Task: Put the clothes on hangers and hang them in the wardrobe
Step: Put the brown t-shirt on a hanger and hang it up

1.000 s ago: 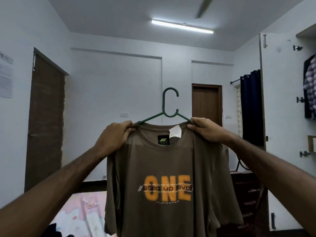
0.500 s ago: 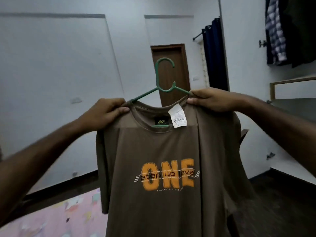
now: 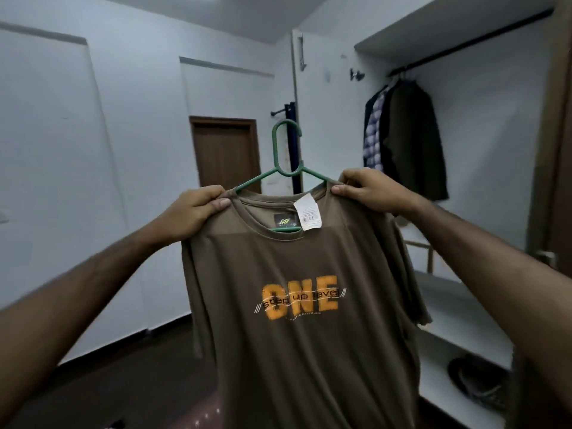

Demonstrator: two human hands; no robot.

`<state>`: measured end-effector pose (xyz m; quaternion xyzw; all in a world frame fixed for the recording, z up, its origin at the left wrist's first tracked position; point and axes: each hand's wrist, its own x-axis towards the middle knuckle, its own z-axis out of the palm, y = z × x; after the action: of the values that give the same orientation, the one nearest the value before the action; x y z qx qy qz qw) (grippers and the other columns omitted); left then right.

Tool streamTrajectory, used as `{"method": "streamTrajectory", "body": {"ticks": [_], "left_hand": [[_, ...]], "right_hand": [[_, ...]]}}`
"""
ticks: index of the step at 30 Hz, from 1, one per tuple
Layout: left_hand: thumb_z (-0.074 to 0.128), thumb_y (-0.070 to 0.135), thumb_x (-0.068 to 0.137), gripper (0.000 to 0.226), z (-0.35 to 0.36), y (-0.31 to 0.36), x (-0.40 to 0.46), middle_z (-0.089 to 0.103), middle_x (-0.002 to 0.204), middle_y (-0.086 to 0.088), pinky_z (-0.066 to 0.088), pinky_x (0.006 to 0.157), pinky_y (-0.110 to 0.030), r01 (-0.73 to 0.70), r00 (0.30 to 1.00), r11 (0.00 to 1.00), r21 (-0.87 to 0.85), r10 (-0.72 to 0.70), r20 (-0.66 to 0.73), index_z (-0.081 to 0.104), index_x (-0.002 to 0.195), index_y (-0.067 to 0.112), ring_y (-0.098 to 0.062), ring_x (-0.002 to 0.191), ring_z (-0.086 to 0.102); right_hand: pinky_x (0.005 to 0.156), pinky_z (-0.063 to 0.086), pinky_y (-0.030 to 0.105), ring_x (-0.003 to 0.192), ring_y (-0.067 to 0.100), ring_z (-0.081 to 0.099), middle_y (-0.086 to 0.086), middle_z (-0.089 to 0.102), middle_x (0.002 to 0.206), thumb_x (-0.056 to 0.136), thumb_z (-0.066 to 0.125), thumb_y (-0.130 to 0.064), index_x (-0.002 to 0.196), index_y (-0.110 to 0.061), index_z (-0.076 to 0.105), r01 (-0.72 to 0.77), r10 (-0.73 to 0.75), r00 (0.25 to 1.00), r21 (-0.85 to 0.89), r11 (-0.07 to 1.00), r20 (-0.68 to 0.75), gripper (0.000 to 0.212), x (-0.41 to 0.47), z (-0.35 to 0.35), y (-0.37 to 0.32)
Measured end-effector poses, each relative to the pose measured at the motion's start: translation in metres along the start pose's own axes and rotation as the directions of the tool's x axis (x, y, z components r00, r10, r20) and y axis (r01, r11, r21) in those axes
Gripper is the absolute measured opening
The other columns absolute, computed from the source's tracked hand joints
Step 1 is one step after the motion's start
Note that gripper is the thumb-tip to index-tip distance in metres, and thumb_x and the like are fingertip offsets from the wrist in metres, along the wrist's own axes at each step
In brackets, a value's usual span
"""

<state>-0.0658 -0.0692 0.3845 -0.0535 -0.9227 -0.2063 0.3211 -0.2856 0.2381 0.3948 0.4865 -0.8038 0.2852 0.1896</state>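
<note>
A brown t-shirt [image 3: 303, 345] with an orange "ONE" print hangs on a green plastic hanger [image 3: 283, 156], held up in front of me. My left hand [image 3: 192, 212] grips the shirt's left shoulder over the hanger arm. At the right shoulder, my right hand [image 3: 368, 188] pinches shirt and hanger together. A white paper tag dangles at the collar. The open wardrobe [image 3: 483, 156] is to the right, with a dark rail [image 3: 473, 41] near its top.
Several garments [image 3: 405, 140], a checked shirt and dark jackets, hang at the rail's left end. A white wardrobe door [image 3: 322, 119] stands open beside them. Shoes [image 3: 476, 388] lie on the low shelf. A brown room door [image 3: 226, 156] is straight ahead.
My view has swung right, so the wardrobe interior and rail now show. Both hands keep the same hold on the shirt and hanger, carried toward the wardrobe.
</note>
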Motion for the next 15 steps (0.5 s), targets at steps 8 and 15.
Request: {"method": "streamTrajectory", "body": {"ticks": [8,15], "left_hand": [[0.056,0.026,0.101,0.03,-0.006,0.052,0.136,0.056,0.067,0.002,0.037,0.064,-0.033,-0.043,0.964,0.999,-0.022,0.035,-0.264,0.052,0.074,0.015,-0.008,0.066,0.052],[0.056,0.03,0.1,0.026,0.045,0.073,0.224,0.062,0.076,-0.004,0.039,0.068,-0.037,-0.046,0.927,0.999,-0.029,0.032,-0.375,0.053,0.079,0.016,-0.029,0.078,0.058]], "right_hand": [[0.112,0.038,0.052,0.143,0.031,0.035,0.005,0.031,0.16,0.093,0.064,-0.042,0.157,-0.022,0.023,-0.012,-0.112,0.979,-0.595,0.803,-0.171,0.078,0.035,-0.093,0.016],[0.127,0.011,0.048,0.157,0.027,0.004,0.005,-0.006,0.171,0.097,0.054,-0.048,0.163,-0.024,-0.005,-0.02,0.001,1.0,-0.741,0.671,-0.026,0.092,0.033,-0.098,0.078]]}}
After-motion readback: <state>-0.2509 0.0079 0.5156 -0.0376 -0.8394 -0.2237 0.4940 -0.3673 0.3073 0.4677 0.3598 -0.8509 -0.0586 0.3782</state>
